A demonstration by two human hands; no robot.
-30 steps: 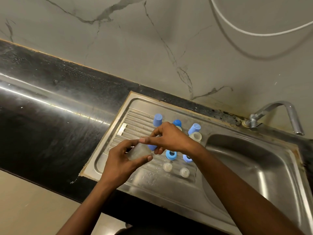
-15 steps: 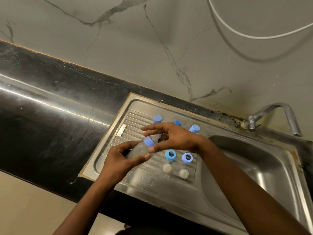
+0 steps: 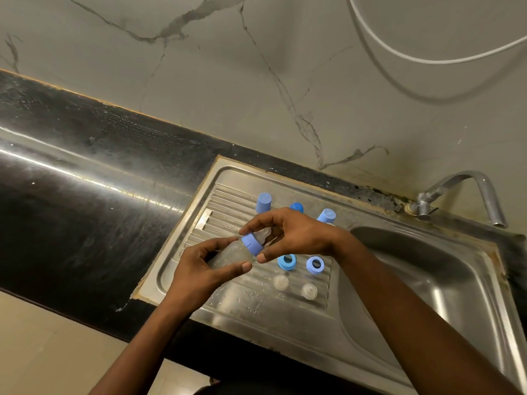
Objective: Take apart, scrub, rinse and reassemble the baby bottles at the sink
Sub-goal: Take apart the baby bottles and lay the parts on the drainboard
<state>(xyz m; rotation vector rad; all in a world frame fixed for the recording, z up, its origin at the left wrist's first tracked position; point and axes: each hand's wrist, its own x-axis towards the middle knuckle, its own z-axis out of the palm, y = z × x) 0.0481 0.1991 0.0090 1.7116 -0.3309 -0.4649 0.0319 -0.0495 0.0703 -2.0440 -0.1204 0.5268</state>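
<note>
My left hand grips a clear baby bottle, held on its side over the ribbed drainboard. My right hand pinches the blue collar on the bottle's neck between thumb and forefinger; a clear teat pokes out of it toward my palm. Two blue collars lie flat on the drainboard below my right hand. Two clear teats rest in front of them. Blue caps stand behind my hands, and a third cap is partly hidden.
The steel sink basin lies to the right, with a curved tap at its back corner. A dark stone counter runs left of the drainboard. A white cable hangs across the marbled wall.
The right hand shifted from covering the bottle's neck to pinching the blue collar on it. The bottle has tilted and the collar and teat now show.
</note>
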